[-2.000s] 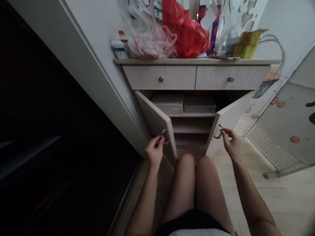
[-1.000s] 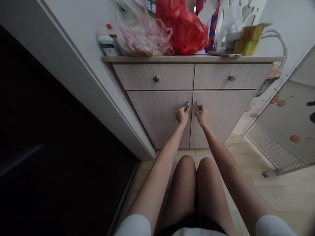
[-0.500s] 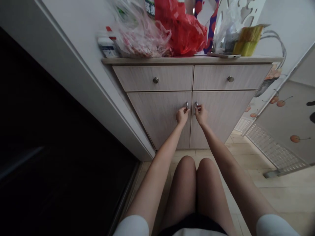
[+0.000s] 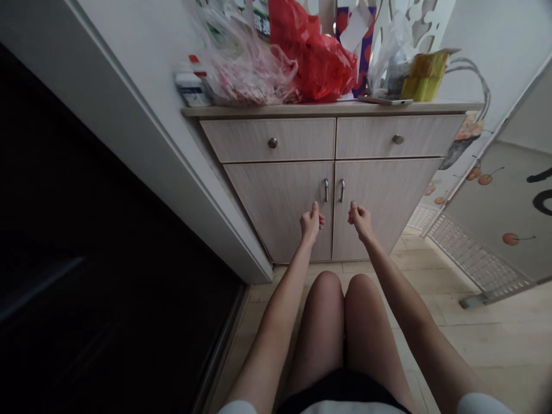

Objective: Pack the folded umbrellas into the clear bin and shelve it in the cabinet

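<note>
A light wooden cabinet stands in front of me with both doors shut: the left door (image 4: 280, 201) and the right door (image 4: 383, 195). Two small metal handles, the left handle (image 4: 326, 190) and the right handle (image 4: 341, 190), sit side by side at the middle seam. My left hand (image 4: 311, 222) hovers just below the left handle, fingers loosely curled, holding nothing. My right hand (image 4: 360, 219) hangs below the right handle, fingers also curled and empty. My bare knees (image 4: 345, 287) are right under the hands.
Two drawers with round knobs (image 4: 272, 142) (image 4: 397, 139) sit above the doors. On the cabinet top lie a red plastic bag (image 4: 314, 57), a clear bag (image 4: 245, 63), a small bottle (image 4: 190, 86), a phone (image 4: 379, 100) and a yellow-green pack (image 4: 425, 75). A dark doorway lies left, a glass panel right.
Two seconds ago the doors were open with my hands on the handles. They were swung shut, and now both hands have let go and dropped a little below the handles.
</note>
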Motion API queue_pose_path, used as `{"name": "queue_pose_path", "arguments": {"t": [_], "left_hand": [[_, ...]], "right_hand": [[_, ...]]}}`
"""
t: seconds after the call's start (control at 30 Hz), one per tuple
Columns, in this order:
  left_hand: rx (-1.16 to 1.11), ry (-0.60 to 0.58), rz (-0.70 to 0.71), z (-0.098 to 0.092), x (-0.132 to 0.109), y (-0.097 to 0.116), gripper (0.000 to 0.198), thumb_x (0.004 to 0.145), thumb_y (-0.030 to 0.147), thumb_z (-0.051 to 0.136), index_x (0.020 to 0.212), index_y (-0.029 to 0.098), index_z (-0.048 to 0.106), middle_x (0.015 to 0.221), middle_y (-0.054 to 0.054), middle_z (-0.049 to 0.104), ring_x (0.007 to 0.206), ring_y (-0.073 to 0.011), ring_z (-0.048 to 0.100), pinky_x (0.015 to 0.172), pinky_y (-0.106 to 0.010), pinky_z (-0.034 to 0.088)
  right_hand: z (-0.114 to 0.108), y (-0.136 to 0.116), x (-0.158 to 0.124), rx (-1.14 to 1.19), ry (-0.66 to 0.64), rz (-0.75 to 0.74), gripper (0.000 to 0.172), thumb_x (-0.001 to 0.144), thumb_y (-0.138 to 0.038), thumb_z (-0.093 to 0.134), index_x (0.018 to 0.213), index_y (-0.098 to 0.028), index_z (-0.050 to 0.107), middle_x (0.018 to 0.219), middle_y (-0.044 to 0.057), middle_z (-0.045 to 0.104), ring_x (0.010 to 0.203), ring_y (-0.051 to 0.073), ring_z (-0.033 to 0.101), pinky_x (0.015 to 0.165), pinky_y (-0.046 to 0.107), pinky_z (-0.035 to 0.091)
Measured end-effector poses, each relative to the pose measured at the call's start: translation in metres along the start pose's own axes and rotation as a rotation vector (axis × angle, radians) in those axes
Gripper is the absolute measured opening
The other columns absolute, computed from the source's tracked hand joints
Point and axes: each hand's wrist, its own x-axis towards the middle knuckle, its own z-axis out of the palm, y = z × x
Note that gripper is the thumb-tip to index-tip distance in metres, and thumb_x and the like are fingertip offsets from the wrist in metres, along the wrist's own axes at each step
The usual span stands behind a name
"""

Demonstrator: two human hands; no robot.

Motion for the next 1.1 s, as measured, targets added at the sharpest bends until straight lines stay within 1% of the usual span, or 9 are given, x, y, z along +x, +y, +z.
{"name": "queue_pose_path", "arguments": {"t": [0.1, 0.2, 0.4, 0.63, 0.7, 0.77, 0.87, 0.97, 1.1], "left_hand": [[0.033, -0.006, -0.035, -0.008, -0.016, 0.006, 0.074, 0.085, 0.083, 0.031, 0.047, 0.021, 0.044, 0.043, -0.001, 0.047, 0.040, -0.0109, 0.048, 0.045, -0.023, 0.037], [0.057, -0.040, -0.014, -0.010, -0.026, 0.016, 0.078, 0.084, 0.086, 0.022, 0.042, 0.022, 0.039, 0.039, 0.000, 0.040, 0.038, -0.0105, 0.043, 0.046, -0.024, 0.035], [0.057, -0.036, -0.017, -0.007, -0.029, 0.027, 0.079, 0.082, 0.087, 0.015, 0.041, 0.023, 0.035, 0.040, 0.000, 0.035, 0.038, -0.0107, 0.039, 0.046, -0.026, 0.033], [0.117, -0.042, 0.011, -0.003, -0.022, 0.015, 0.077, 0.085, 0.084, 0.014, 0.044, 0.023, 0.037, 0.042, -0.001, 0.040, 0.041, -0.0126, 0.044, 0.047, -0.026, 0.034], [0.164, -0.025, 0.057, 0.002, -0.011, 0.011, 0.074, 0.088, 0.081, 0.019, 0.049, 0.023, 0.044, 0.047, -0.002, 0.049, 0.047, -0.0142, 0.051, 0.051, -0.026, 0.038], [0.225, 0.012, 0.119, 0.012, 0.004, 0.010, 0.068, 0.092, 0.075, 0.025, 0.062, 0.021, 0.056, 0.062, -0.005, 0.062, 0.062, -0.0167, 0.062, 0.062, -0.026, 0.045], [0.282, 0.051, 0.177, 0.031, 0.030, 0.015, 0.050, 0.097, 0.061, 0.039, 0.096, 0.018, 0.064, 0.102, -0.013, 0.072, 0.096, -0.0208, 0.068, 0.084, -0.029, 0.049], [0.280, 0.006, 0.167, 0.048, 0.050, 0.024, 0.039, 0.099, 0.049, 0.046, 0.114, 0.016, 0.061, 0.120, -0.017, 0.068, 0.114, -0.0233, 0.064, 0.095, -0.032, 0.046], [0.261, -0.051, 0.163, 0.051, 0.053, 0.024, 0.031, 0.101, 0.039, 0.043, 0.112, 0.016, 0.062, 0.112, -0.015, 0.070, 0.107, -0.0225, 0.067, 0.093, -0.032, 0.047]], "right_hand": [[-0.006, -0.010, -0.019, -0.007, -0.008, 0.098, 0.070, 0.073, -0.093, 0.038, 0.057, -0.026, 0.027, 0.047, -0.007, 0.027, 0.041, 0.009, 0.028, 0.040, 0.024, 0.023], [-0.007, -0.021, -0.026, 0.015, -0.028, 0.140, 0.071, 0.073, -0.096, 0.027, 0.057, -0.027, 0.020, 0.046, -0.007, 0.021, 0.040, 0.008, 0.022, 0.039, 0.024, 0.019], [-0.005, -0.033, -0.025, 0.024, -0.018, 0.167, 0.075, 0.067, -0.101, 0.027, 0.057, -0.027, 0.020, 0.046, -0.008, 0.021, 0.039, 0.008, 0.021, 0.038, 0.024, 0.017], [-0.006, -0.020, -0.018, -0.039, 0.020, 0.097, 0.071, 0.076, -0.094, 0.026, 0.058, -0.026, 0.027, 0.048, -0.005, 0.029, 0.041, 0.010, 0.031, 0.041, 0.025, 0.025], [-0.005, -0.012, -0.005, -0.111, 0.054, -0.010, 0.069, 0.079, -0.090, 0.031, 0.062, -0.024, 0.038, 0.056, -0.001, 0.044, 0.051, 0.013, 0.045, 0.049, 0.025, 0.036], [0.000, -0.005, 0.013, -0.205, 0.088, -0.122, 0.069, 0.081, -0.087, 0.035, 0.076, -0.020, 0.052, 0.078, 0.007, 0.061, 0.071, 0.017, 0.058, 0.065, 0.028, 0.046], [0.014, 0.004, 0.047, -0.317, 0.076, -0.170, 0.073, 0.084, -0.082, 0.033, 0.100, -0.015, 0.059, 0.105, 0.017, 0.065, 0.095, 0.022, 0.061, 0.083, 0.034, 0.049], [0.031, 0.009, 0.075, -0.330, -0.038, -0.129, 0.069, 0.088, -0.077, 0.031, 0.099, -0.016, 0.060, 0.097, 0.014, 0.065, 0.093, 0.021, 0.062, 0.083, 0.035, 0.049], [0.039, 0.010, 0.079, -0.275, -0.084, -0.115, 0.063, 0.091, -0.075, 0.026, 0.086, -0.019, 0.057, 0.082, 0.007, 0.062, 0.081, 0.018, 0.060, 0.078, 0.032, 0.050]]}}
